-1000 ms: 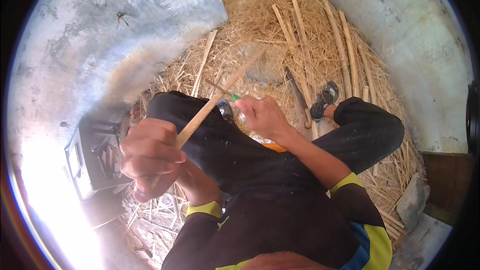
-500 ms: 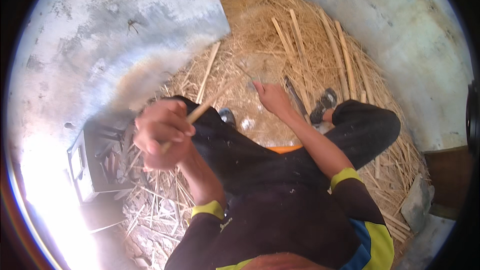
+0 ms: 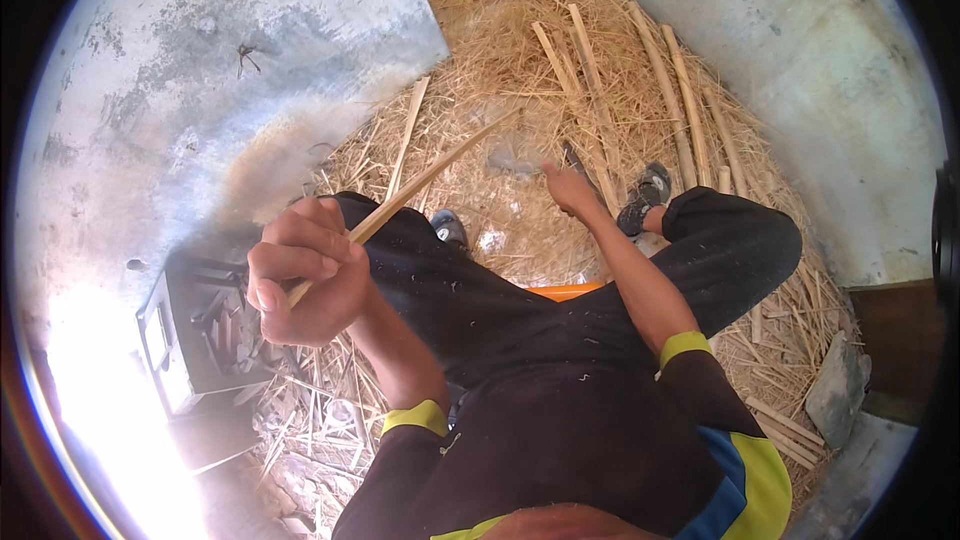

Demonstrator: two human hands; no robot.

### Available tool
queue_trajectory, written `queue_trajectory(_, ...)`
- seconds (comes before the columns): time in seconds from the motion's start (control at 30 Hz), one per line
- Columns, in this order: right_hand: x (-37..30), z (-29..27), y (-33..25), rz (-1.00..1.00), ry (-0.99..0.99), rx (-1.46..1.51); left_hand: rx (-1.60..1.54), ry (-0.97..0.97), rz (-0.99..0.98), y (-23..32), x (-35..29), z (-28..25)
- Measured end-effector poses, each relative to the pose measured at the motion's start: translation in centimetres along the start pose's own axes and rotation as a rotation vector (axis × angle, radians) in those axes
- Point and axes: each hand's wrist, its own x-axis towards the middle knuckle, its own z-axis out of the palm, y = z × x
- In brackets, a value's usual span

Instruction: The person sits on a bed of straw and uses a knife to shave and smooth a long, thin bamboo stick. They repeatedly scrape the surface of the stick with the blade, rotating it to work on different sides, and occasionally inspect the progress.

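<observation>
Head view: the left hand (image 3: 308,265) is closed firmly around a long, pale wooden strip (image 3: 425,179), slanting above straw-coloured shavings (image 3: 490,40). The right hand (image 3: 575,193) is apart; its grip is indistinct. Held near one end, the strip could twist if that hold slackened.

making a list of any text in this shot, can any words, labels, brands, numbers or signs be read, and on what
No text can be read.
Dark shirt: small pale mark, too small to tell if it is lettering.
Left shoe: pale patch, too small to tell if it is a label.
Wooden strip in the left hand: no writing seen.
</observation>
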Motion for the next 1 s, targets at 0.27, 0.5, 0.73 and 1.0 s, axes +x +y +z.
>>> queue_trajectory(0.27,-10.3,-3.8,-11.2,-0.462,-0.187,0.228,0.021,0.065,0.019,-0.4,-0.1,1.3)
queue_trajectory(0.5,-14.7,-3.6,-13.9,-0.677,-0.079,0.355,0.030,0.027,0.024,-0.3,-0.1,0.5)
queue_trajectory(0.73,-14.8,-2.6,-14.1,-0.645,0.013,0.284,0.003,0.109,0.015,-0.3,-0.1,0.6)
queue_trajectory(1.0,-15.8,-2.9,-15.2,-0.702,0.027,0.195,-0.043,-0.024,0.032,-0.4,0.3,-0.6)
